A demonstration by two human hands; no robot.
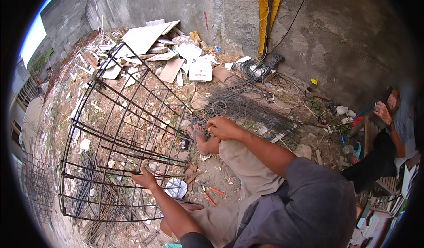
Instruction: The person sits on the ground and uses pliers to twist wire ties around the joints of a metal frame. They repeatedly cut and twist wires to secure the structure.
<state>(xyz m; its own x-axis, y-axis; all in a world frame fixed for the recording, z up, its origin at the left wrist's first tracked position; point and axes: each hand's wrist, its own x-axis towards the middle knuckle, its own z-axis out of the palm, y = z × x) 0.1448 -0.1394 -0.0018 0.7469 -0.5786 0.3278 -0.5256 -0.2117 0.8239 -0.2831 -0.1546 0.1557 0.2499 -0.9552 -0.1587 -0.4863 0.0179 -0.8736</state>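
Observation:
A cage of dark steel rebar (115,138) leans in front of me on the left, its bars crossing in a curved grid. My left hand (145,178) is closed round one of its lower bars, the thumb raised. My right hand (222,129) is held above my bent knee, apart from the cage, its fingers curled together. Whatever it may hold is too small to make out. Between my feet lies a red-handled hand tool (208,197), its head hard to tell, with a second red handle beside it. A round white container (176,189) sits at the cage's lower edge.
Broken white boards (145,37) and rubble are heaped by the concrete wall (176,7). Tangled wire mesh (245,107) lies ahead, and loose steel rods (88,199) lie under the cage. At the right, a co-worker's hand (383,112) holds a thin blue item.

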